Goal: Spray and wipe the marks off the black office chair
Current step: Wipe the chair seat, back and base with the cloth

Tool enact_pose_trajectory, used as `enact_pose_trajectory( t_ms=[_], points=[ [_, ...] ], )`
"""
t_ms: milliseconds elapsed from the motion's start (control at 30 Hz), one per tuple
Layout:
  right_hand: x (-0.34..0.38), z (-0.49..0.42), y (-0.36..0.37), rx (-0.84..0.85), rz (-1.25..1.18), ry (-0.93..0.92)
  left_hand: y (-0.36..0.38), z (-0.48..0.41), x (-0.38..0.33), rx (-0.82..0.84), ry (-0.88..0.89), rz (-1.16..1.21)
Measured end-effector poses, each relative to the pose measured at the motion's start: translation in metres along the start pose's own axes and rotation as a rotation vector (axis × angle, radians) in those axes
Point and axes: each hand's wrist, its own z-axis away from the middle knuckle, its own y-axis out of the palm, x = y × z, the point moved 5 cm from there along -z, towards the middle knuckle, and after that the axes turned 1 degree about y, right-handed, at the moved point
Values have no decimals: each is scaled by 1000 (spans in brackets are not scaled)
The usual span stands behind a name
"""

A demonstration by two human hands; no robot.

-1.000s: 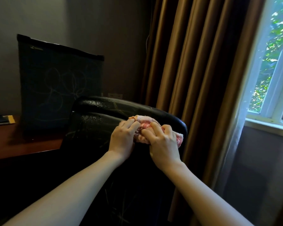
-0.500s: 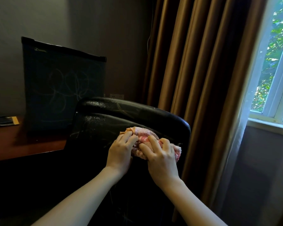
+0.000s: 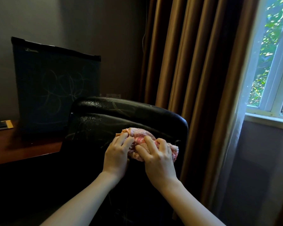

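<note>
Head view: a bunched pink cloth (image 3: 141, 136) is held against the upper backrest of the black office chair (image 3: 121, 111) by 2 hands. The left hand (image 3: 117, 154) is curled over its left end, and the right hand (image 3: 157, 158) is gripped round its right part. Pale scribbled marks and droplets are seen on the backrest, and a wooden desk (image 3: 15, 149) is seen behind the chair.

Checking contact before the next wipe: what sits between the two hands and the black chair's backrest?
A bunched pink cloth; the left hand and right hand grip it against the chair back, as the head view shows.
</note>
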Motion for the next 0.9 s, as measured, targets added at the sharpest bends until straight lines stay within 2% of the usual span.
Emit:
enact_pose_trajectory(
  t_ms=[633, 900],
  points=[
    [17, 32, 14, -60, 57, 21, 13, 35, 10, -79, 41, -10],
    [35, 58, 24, -45, 93, -36, 24, 70, 23, -39, 17, -7]
  ],
)
